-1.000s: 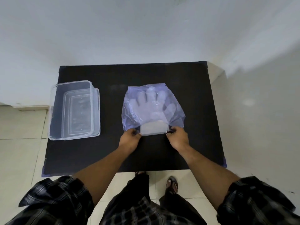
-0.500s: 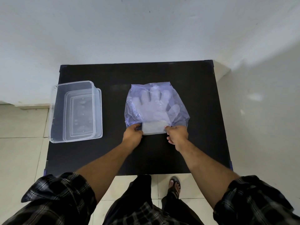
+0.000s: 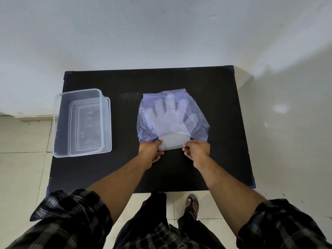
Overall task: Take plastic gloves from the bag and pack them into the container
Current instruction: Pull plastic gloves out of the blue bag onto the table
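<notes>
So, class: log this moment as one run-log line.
left hand: pinching gloves | right hand: same | gloves: mostly inside bag | container: empty

Black table (image 3: 215,168) on pale tiled floor (image 3: 21,168), far edge against the wall. Clear container (image 3: 59,123) at the left edge, overhanging slightly, sitting on its lid (image 3: 107,123). Bluish bag (image 3: 199,123) of gloves (image 3: 168,117) flat near the tabletop's middle.

On the table (image 3: 215,105) before you, the bag (image 3: 199,126) lies at centre with the gloves (image 3: 168,119) inside it. The container (image 3: 59,123) sits well apart at nine o'clock. Your left hand (image 3: 150,151) and right hand (image 3: 197,151) meet the bag's six o'clock edge.
</notes>
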